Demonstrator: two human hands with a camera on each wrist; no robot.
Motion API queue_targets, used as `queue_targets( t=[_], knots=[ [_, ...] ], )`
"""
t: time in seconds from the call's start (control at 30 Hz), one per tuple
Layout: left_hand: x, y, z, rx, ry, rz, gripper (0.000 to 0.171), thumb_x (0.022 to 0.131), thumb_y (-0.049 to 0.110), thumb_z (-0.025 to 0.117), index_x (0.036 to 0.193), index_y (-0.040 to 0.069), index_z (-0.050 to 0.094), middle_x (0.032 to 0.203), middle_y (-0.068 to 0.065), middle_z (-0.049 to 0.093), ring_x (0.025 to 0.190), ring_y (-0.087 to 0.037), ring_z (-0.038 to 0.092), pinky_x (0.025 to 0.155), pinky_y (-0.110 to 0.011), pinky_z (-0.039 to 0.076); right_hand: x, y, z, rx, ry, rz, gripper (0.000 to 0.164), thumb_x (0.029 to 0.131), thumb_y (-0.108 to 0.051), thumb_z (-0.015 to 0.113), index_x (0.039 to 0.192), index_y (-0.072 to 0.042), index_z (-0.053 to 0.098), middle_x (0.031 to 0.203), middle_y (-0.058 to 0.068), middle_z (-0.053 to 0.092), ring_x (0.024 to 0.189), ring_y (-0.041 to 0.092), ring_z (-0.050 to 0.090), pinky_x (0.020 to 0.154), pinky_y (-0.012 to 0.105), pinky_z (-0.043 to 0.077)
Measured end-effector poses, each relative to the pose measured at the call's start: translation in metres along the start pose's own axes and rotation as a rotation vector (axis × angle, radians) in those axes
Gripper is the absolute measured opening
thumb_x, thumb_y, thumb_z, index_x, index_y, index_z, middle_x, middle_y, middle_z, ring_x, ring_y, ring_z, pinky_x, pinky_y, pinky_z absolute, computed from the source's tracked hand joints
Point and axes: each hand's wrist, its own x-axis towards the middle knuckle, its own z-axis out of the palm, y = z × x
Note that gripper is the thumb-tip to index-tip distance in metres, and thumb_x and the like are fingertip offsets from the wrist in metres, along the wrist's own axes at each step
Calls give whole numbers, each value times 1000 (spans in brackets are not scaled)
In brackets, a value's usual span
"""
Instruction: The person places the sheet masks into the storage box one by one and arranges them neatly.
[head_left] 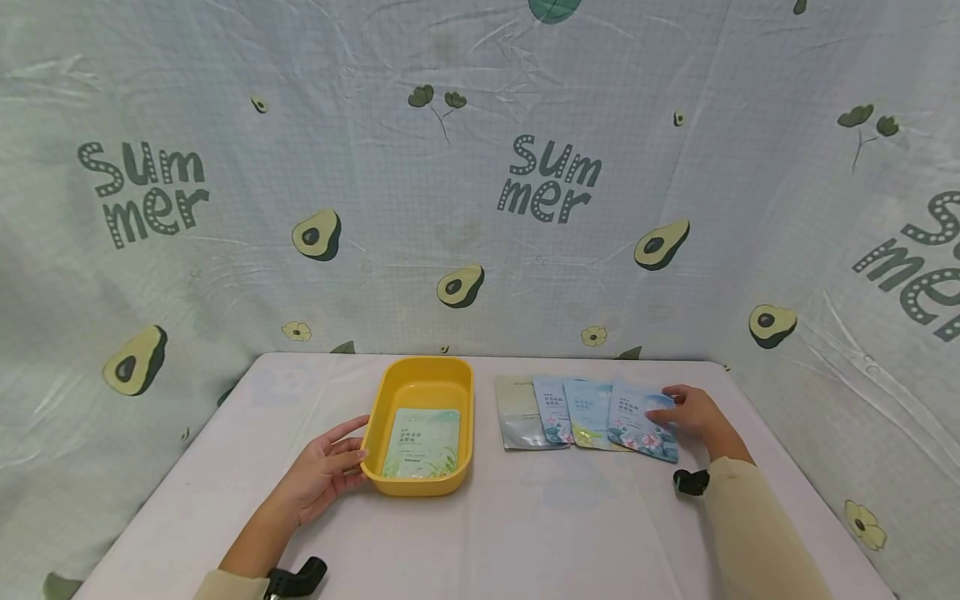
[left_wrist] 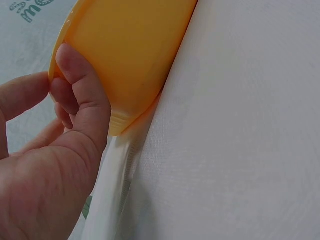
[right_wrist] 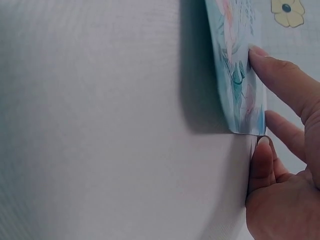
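On the left of the table stands a yellow plastic tray, with a pale green face mask sachet lying face up in it. My left hand holds the tray's left rim; its fingertips sit on the rim and outer wall in the left wrist view. On the right, my right hand pinches the right edge of a blue floral face mask sachet, the rightmost of an overlapping row. A shadow falls beside that sachet in the right wrist view.
Left of the held sachet lie two light blue sachets and a silver-grey one, fanned over each other. White cloth covers the table. A printed curtain hangs behind and at both sides.
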Motion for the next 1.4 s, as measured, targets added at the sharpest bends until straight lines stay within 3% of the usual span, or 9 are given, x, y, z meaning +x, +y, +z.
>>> queue_targets(
  t=[0.67, 1.1, 1.4],
  knots=[
    [0, -1, -2, -7, -12, -2, 74, 101, 7, 62, 163, 10, 23, 114, -1, 63, 92, -16, 69, 82, -28, 61, -2, -3, 5, 7, 51, -7, 78, 89, -29, 80, 145, 6, 39, 137, 35, 43, 119, 48, 45, 109, 64, 41],
    [0, 0, 0, -6, -20, -3, 72, 101, 5, 60, 163, 8, 22, 113, -1, 63, 93, -17, 69, 83, -28, 62, -2, -3, 3, 3, 76, -10, 79, 90, -23, 79, 149, 8, 36, 143, 37, 39, 125, 50, 43, 112, 64, 40],
    [0, 1, 0, -7, -17, 1, 72, 101, 4, 59, 163, 8, 22, 113, -1, 63, 94, -17, 69, 83, -28, 61, -9, -2, 0, 69, 42, 1, 86, 89, -27, 80, 153, 6, 32, 149, 38, 35, 130, 52, 40, 113, 66, 38]
  ],
)
